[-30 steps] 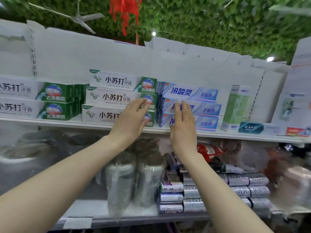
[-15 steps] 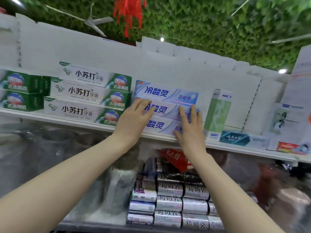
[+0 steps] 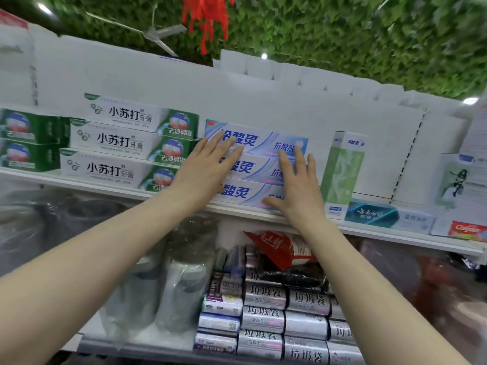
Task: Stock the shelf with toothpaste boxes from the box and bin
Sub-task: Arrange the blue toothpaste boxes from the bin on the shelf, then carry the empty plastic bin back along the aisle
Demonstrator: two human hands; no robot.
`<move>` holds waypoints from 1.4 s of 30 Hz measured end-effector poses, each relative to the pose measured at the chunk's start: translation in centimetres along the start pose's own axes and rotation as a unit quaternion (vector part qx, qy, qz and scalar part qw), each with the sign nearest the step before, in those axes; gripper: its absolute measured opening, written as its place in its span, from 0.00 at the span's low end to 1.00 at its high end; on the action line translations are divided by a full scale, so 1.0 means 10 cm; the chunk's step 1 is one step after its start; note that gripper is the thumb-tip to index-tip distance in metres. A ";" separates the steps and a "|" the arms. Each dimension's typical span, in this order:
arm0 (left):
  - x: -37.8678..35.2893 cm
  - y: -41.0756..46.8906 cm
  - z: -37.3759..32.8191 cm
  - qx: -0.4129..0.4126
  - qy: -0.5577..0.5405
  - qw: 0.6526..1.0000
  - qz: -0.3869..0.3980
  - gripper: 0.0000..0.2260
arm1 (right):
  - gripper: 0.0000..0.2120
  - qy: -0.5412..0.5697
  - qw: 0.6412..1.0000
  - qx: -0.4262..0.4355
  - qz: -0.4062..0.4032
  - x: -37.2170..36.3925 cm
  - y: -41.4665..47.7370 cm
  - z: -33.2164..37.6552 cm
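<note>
Three light-blue toothpaste boxes lie stacked on the white shelf. My left hand lies flat against the left end of the stack, fingers spread. My right hand presses flat on the right part of the stack, fingers reaching up to the top box. Neither hand grips a box. Left of the stack sit three white-and-green toothpaste boxes in a stepped pile. The lower two blue boxes are partly hidden by my hands.
A tall green-and-white box stands right of the blue stack, with a teal box and a red toothpaste box lying farther right. More green boxes are at far left. Below, rolls of bin bags and wrapped bottles.
My view shifted so the shelf's contents now sit further left and closer. Both hands went from the seam between the two stacks onto the blue stack, and now rest slightly higher on it.
</note>
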State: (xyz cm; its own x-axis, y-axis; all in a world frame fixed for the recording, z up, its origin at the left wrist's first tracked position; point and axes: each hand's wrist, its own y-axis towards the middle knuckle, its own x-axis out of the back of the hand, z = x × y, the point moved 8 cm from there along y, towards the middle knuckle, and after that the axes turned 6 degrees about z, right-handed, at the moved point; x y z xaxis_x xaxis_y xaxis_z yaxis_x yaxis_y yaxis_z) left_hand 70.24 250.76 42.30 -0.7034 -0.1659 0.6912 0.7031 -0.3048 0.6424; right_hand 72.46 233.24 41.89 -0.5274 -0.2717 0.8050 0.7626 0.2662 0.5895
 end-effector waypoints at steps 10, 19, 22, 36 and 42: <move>0.01 0.11 0.08 0.022 -0.012 0.998 0.065 0.45 | 0.52 -0.021 0.999 -0.011 0.037 -0.01 0.09 0.00; 0.04 -0.04 0.00 0.023 -0.014 0.999 0.026 0.43 | 0.50 -0.071 0.997 -0.022 0.005 0.01 0.00 0.05; 0.11 -0.26 -0.06 0.019 -0.038 0.999 -0.032 0.42 | 0.45 -0.084 0.993 -0.018 -0.079 0.01 -0.18 0.19; -0.68 -2.08 -0.01 -0.032 -0.180 0.983 0.012 0.29 | 0.34 0.018 0.995 -0.023 -0.100 -1.19 -1.67 1.17; -1.39 -3.02 -0.14 -0.019 -0.255 0.963 0.086 0.27 | 0.30 0.111 0.993 -0.024 -0.010 -2.09 -2.64 1.52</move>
State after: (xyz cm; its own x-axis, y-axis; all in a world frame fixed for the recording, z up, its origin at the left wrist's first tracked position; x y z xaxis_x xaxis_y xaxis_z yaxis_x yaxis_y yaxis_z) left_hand 58.66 260.97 12.81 -0.4282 0.2624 0.8648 0.7929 -0.3500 0.4988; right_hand 57.62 245.91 10.53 -0.4509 -0.4759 0.7551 0.7727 0.2153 0.5971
